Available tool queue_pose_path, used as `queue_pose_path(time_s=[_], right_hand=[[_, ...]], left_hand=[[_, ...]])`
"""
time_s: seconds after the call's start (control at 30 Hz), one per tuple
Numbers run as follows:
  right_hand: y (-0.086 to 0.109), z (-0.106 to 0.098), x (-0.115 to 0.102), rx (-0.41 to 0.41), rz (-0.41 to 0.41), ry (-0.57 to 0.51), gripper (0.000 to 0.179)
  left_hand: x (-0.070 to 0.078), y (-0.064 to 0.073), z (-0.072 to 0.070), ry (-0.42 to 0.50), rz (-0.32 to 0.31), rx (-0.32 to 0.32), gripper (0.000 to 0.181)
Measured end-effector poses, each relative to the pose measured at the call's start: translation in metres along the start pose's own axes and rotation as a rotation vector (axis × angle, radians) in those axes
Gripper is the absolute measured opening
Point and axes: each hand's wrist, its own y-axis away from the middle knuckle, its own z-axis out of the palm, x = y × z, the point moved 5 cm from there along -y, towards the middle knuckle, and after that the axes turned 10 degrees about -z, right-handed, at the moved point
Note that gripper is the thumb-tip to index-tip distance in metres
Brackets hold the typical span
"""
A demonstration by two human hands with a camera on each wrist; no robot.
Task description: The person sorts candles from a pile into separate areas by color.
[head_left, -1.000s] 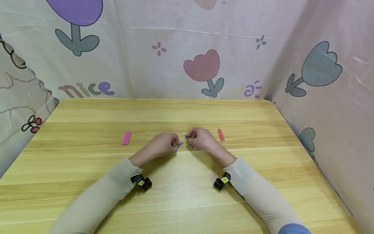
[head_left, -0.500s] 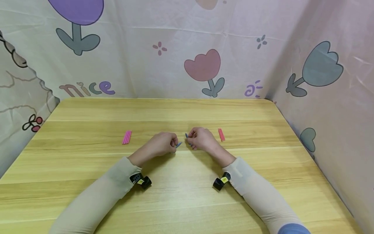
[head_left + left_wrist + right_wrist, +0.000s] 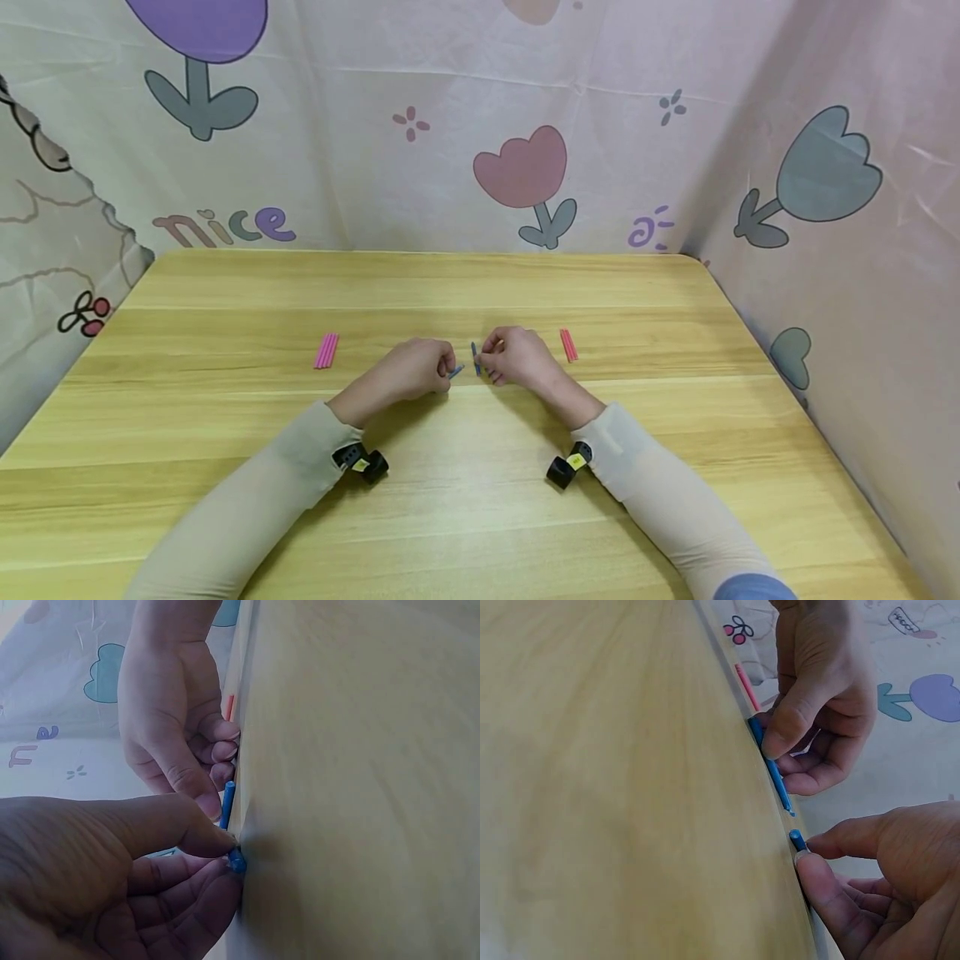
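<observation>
My left hand [image 3: 422,368] pinches a thin blue stick [image 3: 778,780] between thumb and fingers, low at the table's middle. One end of it pokes out to the right in the head view. Just across a small gap, my right hand [image 3: 517,357] has its thumb and index fingertip at a second blue stick [image 3: 476,359], which they appear to pinch. That stick points nearly straight away from me. In the left wrist view this second stick shows beside the right thumb. The other fingers of both hands curl loosely, hiding parts of the sticks.
A row of several pink sticks [image 3: 326,351] lies left of the hands on the wooden table [image 3: 465,500]. Some coral-red sticks [image 3: 569,345] lie to the right. A printed cloth [image 3: 420,183] stands behind the table's far edge and along its sides.
The right hand's blue stick has shifted slightly left and turned straighter, so more of it shows. The left hand's stick has drawn back slightly left. Both arms are nearly still.
</observation>
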Motion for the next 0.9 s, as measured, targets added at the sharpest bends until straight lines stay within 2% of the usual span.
queue_pose_path(time_s=[0.27, 0.57, 0.8, 0.9], right_hand=[[0.0, 0.002, -0.001, -0.001, -0.021, -0.04, 0.011], [0.0, 0.004, -0.002, -0.012, 0.0, -0.083, 0.009], [0.0, 0.003, -0.002, -0.015, 0.002, -0.081, 0.008], [0.0, 0.003, -0.001, -0.013, 0.01, -0.079, 0.008]], left_hand=[[-0.001, 0.001, -0.003, -0.008, 0.001, 0.006, 0.015], [-0.005, 0.001, -0.007, -0.01, -0.042, -0.005, 0.015], [-0.008, -0.002, -0.009, 0.024, -0.06, -0.016, 0.015], [-0.012, -0.005, -0.009, 0.066, -0.064, -0.025, 0.015]])
